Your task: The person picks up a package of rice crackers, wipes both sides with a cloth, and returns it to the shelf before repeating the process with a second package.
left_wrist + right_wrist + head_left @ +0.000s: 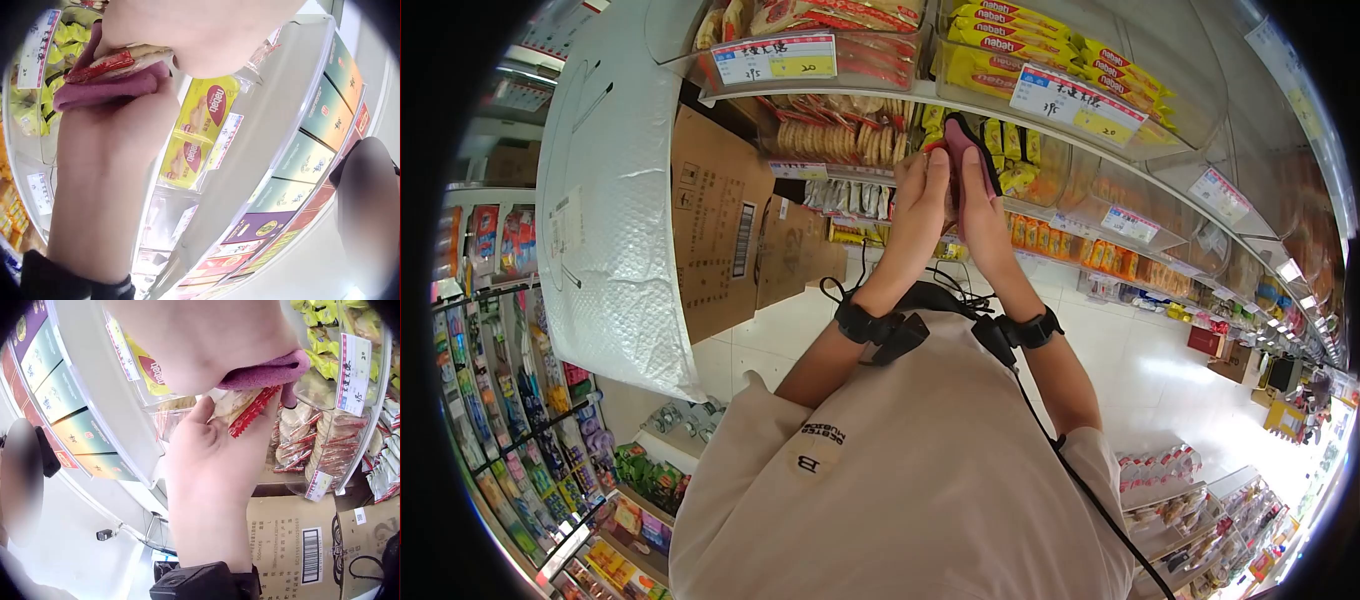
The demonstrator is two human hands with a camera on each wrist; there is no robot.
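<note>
Both hands meet in front of the shelf. The left hand (915, 215) (187, 34) (212, 450) pinches a clear, red-edged snack packet (117, 62) (253, 415), thumb on its near side. A folded pink soft item (956, 137) (119, 90) (269, 374), black on its outer side in the head view, is held by the right hand (988, 225) (109, 147) (219, 340), thumb straight along it. The packet lies against the pink item, between its folds in the left wrist view. The right hand's other fingers are mostly hidden.
Shelf bins hold yellow wafer packs (1010, 50) and round crackers (840, 140), with price tags (775, 60) along the edges. Cardboard boxes (710, 220) and a silvery padded sheet (615, 250) stand at the left. Boxed goods (306, 156) line another shelf.
</note>
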